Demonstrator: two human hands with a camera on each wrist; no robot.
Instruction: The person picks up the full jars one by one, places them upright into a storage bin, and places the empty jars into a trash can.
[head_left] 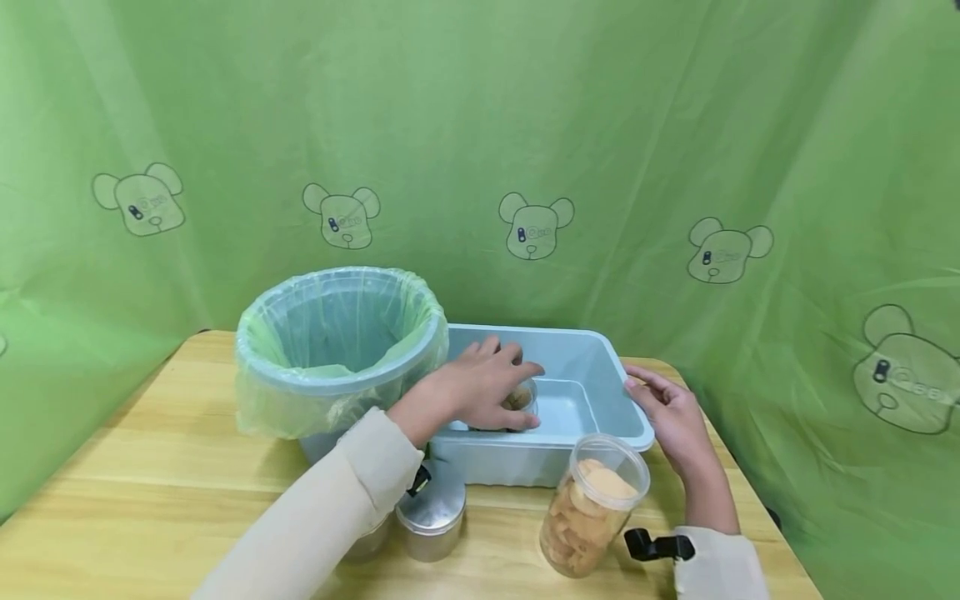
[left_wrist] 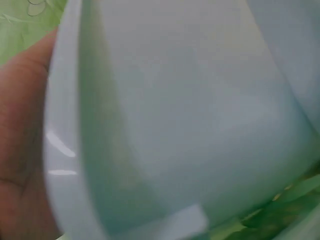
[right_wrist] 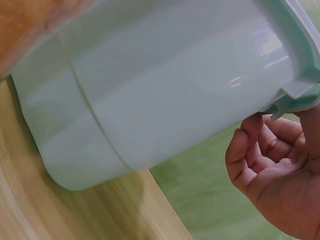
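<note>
A light blue plastic tub (head_left: 577, 337) stands on the table. My left hand (head_left: 483, 387) reaches over its near wall, thumb and fingers curved around a clear jar (head_left: 522, 397) with brown contents inside the tub; the hand covers most of this jar. In the left wrist view the tub wall (left_wrist: 185, 100) hides much of that hand. At the tub's right end my right hand (head_left: 675, 417) grips the rim, and the right wrist view shows curled fingers (right_wrist: 240, 150) under it. An uncovered clear jar of orange-tan crackers (head_left: 585, 521) stands in front of the tub.
Left of the tub stands a blue bin (head_left: 341, 379) lined with a thin green bag. A silver-lidded jar (head_left: 432, 517) stands in front, beside another container (head_left: 367, 546) partly hidden by my left sleeve. Green cloth (head_left: 450, 125) hangs behind the wooden table (head_left: 150, 483).
</note>
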